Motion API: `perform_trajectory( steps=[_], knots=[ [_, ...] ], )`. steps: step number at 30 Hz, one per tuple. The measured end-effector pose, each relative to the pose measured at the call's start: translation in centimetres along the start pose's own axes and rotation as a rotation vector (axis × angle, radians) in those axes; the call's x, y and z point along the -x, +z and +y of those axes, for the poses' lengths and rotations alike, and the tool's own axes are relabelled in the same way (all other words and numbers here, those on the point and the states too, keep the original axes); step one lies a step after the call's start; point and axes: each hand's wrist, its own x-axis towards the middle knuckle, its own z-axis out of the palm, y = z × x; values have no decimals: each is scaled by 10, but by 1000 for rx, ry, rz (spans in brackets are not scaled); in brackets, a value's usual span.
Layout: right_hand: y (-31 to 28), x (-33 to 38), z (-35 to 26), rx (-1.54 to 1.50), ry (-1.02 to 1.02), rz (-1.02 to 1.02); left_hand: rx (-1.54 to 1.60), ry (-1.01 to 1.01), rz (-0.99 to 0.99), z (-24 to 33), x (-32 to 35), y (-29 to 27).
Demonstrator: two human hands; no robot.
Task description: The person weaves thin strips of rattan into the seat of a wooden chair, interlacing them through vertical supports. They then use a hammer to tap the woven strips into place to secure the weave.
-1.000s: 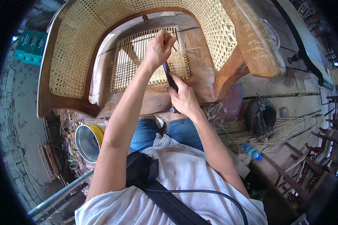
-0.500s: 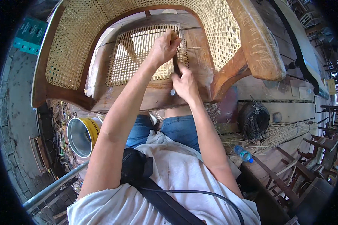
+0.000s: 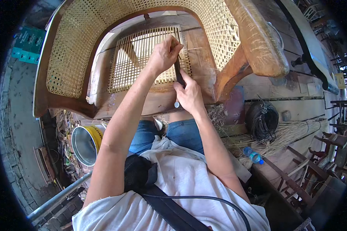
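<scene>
A wooden armchair [image 3: 264,54] with woven cane back stands before me. Its seat opening carries a half-woven lattice of cane strands [image 3: 133,65]. My left hand [image 3: 164,56] is closed in a pinch over the lattice's right side; what its fingertips grip is hidden. My right hand [image 3: 191,96] wraps round a slim dark tool [image 3: 177,71] with a round, shiny metal end near the seat's front edge. The tool's upper end reaches up to the left fingertips, along the right border of the lattice. A loose strand pokes out to the right of it.
A yellow bucket [image 3: 92,138] lies tipped at the left. To the right are a coil of dark cord [image 3: 261,120], a bundle of pale cane strands [image 3: 297,131], a plastic bottle [image 3: 253,154] and wooden furniture frames [image 3: 297,181]. A metal pipe [image 3: 59,194] runs along the lower left.
The view has shifted slightly. Both hands stay at the lattice's right side; the dark tool stands a little more upright, with more of it showing between the hands.
</scene>
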Motion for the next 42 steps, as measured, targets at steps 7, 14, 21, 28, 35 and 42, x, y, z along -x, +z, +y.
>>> perform_trajectory(
  steps=[7, 14, 21, 28, 35, 42],
  knots=[
    [-5, 16, -6, -100, 151, -96, 16, -59, 95, -4, -9, -17],
    [-4, 42, -3, -89, 126, -153, 59, -134, -26, 4, 13, -13],
    [3, 39, 0, -77, 97, -167, -16, -61, -37, 8, 21, -6],
    [-3, 39, -12, -33, 208, -150, -23, -66, -24, 23, 22, -15],
    [4, 48, -5, -29, 62, -101, -20, -36, -35, 15, 30, -6],
    [-3, 53, -3, 18, 29, -55, -32, -59, -29, 31, 34, -12]
  ],
)
